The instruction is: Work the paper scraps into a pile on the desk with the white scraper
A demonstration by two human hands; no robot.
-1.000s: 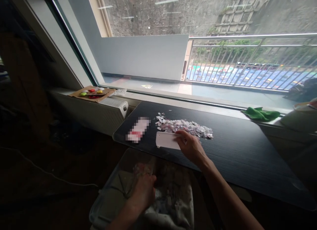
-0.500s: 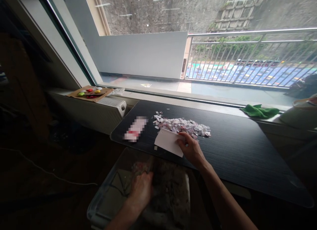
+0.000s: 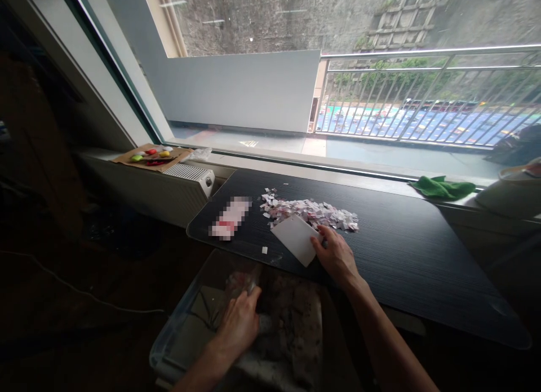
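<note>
On the black table (image 3: 397, 234), my right hand (image 3: 340, 257) grips the right edge of a white card (image 3: 296, 239) between thumb and fingers. The card lies tilted at the near side of a long heap of small cut paper pieces (image 3: 313, 212). One loose paper square (image 3: 264, 250) sits left of the card, close to the table's front edge. Below that edge, my left hand (image 3: 242, 319) is closed on what looks like a clear plastic bag (image 3: 240, 282) with reddish and pale bits in it. Its fingertips are partly hidden.
A clear plastic bin (image 3: 169, 344) stands under the table's front edge, with cloth-like and dark things inside. A blurred pink-and-red item (image 3: 230, 218) lies at the table's left. Beyond are a radiator (image 3: 188, 183), a green cloth (image 3: 442, 188) and the window.
My right hand has shifted a little right and turned the card, its left edge swinging away from the loose square. The left hand stays at nearly the same place.
</note>
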